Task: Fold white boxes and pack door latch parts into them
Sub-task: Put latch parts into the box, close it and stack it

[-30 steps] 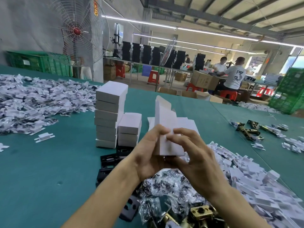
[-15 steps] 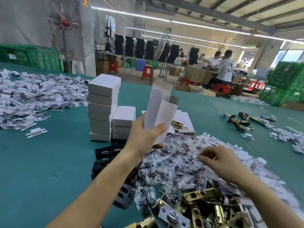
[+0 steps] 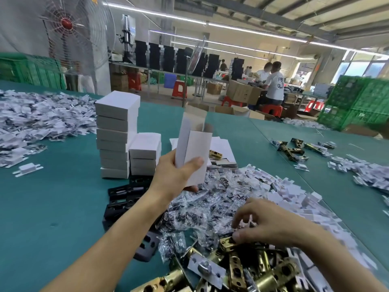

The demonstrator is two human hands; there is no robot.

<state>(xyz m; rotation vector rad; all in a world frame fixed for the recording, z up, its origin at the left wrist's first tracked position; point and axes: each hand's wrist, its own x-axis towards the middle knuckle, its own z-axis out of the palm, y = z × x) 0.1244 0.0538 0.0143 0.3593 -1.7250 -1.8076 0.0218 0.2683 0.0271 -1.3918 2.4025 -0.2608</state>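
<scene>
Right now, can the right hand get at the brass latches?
Probably yes: the right hand is over the brass latches, thumb touching one, nothing covering them; whether it grips is unclear. The left hand holds the white box.

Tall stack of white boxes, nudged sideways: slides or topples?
Likely topples: the tall stack is narrow and its boxes sit slightly offset. Their smooth card faces may let upper boxes slide off first. The short stack beside it may brace only the lower boxes.

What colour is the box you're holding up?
The box is plain white; the head view shows it.
</scene>
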